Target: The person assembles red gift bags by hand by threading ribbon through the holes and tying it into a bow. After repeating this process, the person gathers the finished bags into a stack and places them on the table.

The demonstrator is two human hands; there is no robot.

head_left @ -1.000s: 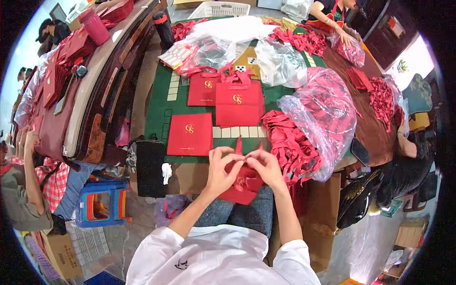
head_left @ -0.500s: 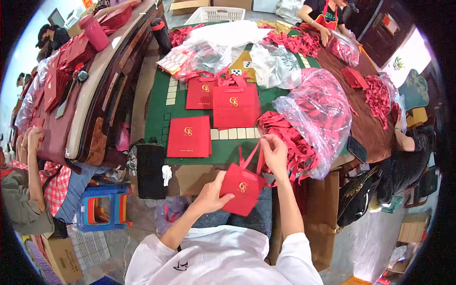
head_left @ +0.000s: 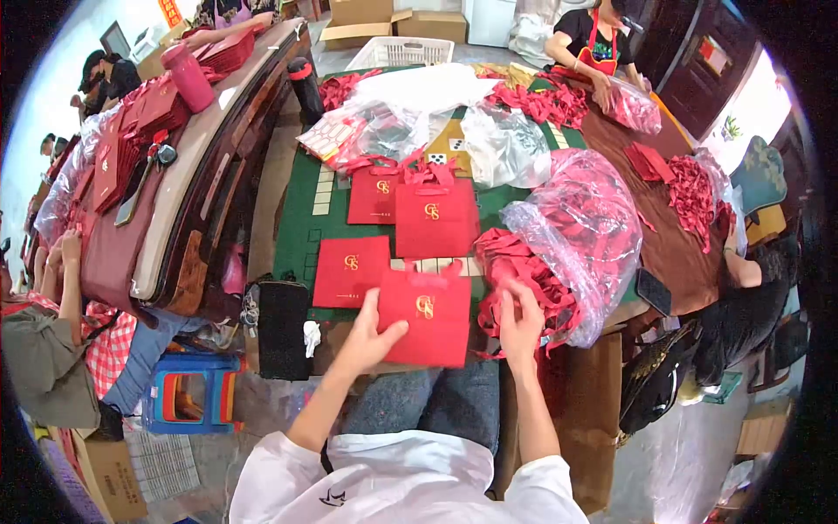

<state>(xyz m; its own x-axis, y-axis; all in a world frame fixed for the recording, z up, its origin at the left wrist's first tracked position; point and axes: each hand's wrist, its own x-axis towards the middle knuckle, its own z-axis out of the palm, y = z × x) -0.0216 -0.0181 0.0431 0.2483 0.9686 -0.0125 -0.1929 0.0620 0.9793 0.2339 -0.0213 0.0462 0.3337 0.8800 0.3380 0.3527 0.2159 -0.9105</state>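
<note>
My left hand grips the left edge of a small red paper bag with a gold logo, thumb across its front. A ribbon handle shows at the bag's top. My right hand is apart from the bag, fingers parted, just in front of a heap of red ribbons. The ribbons spill from a clear plastic sack. Past my left hand lie red bags without visible handles. Farther back are two piles of red bags with ribbon handles, a front pile and a rear pile.
Clear plastic bags, a sheet of labels and a black bottle stand toward the back of the green table. A phone lies at the right. Co-workers sit around; blue stools stand at the left.
My right hand has let go of the ribbon handle and moved slightly right and down. The bag has turned upright and shifted forward in my left hand, over the table edge.
</note>
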